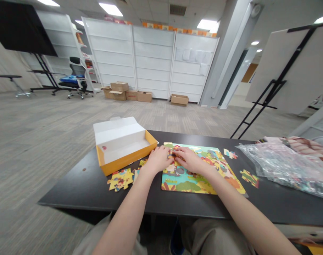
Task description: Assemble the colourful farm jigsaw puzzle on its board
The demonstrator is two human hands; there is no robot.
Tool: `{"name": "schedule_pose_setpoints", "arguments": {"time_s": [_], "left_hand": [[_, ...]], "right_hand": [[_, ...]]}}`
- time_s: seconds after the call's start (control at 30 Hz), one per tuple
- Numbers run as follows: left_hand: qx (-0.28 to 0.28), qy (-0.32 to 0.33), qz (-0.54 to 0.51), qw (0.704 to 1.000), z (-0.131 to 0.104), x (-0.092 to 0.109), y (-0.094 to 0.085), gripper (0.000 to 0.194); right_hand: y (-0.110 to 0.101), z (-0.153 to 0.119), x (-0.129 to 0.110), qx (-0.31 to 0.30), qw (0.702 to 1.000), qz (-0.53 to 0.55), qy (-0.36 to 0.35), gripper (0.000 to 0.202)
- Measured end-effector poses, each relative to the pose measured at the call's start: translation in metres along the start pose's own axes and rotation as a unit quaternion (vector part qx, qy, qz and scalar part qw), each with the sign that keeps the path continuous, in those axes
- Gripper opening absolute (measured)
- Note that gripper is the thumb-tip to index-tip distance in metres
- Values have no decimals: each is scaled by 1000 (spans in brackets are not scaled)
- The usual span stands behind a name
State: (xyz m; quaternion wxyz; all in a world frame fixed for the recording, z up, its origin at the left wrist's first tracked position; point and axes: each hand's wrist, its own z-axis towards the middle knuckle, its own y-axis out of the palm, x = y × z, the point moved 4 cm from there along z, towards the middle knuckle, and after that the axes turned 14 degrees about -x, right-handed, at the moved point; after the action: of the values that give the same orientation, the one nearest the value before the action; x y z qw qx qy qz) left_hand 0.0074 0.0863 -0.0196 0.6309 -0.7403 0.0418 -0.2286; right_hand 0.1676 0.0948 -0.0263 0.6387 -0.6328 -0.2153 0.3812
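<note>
A colourful jigsaw puzzle [195, 186] lies flat on the black table [81, 184]. Both hands are over its upper left part. My left hand [159, 158] rests at the puzzle's left edge, fingers bent toward the right. Close beside it, my right hand [188, 159] reaches in from the right with its fingertips on the picture. Whatever lies under the fingertips is too small to make out. Loose joined pieces [121, 179] lie left of my left arm. Two more groups, one pale [230, 153] and one green and yellow [249, 178], lie right of the puzzle.
An open yellow box [129, 158] with a white inside stands at the table's left, close to my left hand. Clear plastic bags [280, 166] and striped cloth [305, 147] cover the right side. Beyond the table are shelves, cardboard boxes and a whiteboard stand.
</note>
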Motion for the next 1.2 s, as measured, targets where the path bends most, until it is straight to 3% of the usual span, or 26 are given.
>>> {"name": "schedule_pose_setpoints", "arguments": {"time_s": [0.13,0.3,0.83,1.2], "left_hand": [[12,-19,-9,1000,5,-5,2,45],[18,-23,8,1000,5,2,5,35],[-9,-23,11,1000,9,0,12,37],[9,-32,9,999,5,2,5,33]], "right_hand": [[0,0,0,-13,1000,-6,14,27],[-2,0,-4,-15,1000,-15,18,29],[-6,1,-10,-24,1000,-13,10,30],[-9,1,-12,-28,999,-12,16,30]]}}
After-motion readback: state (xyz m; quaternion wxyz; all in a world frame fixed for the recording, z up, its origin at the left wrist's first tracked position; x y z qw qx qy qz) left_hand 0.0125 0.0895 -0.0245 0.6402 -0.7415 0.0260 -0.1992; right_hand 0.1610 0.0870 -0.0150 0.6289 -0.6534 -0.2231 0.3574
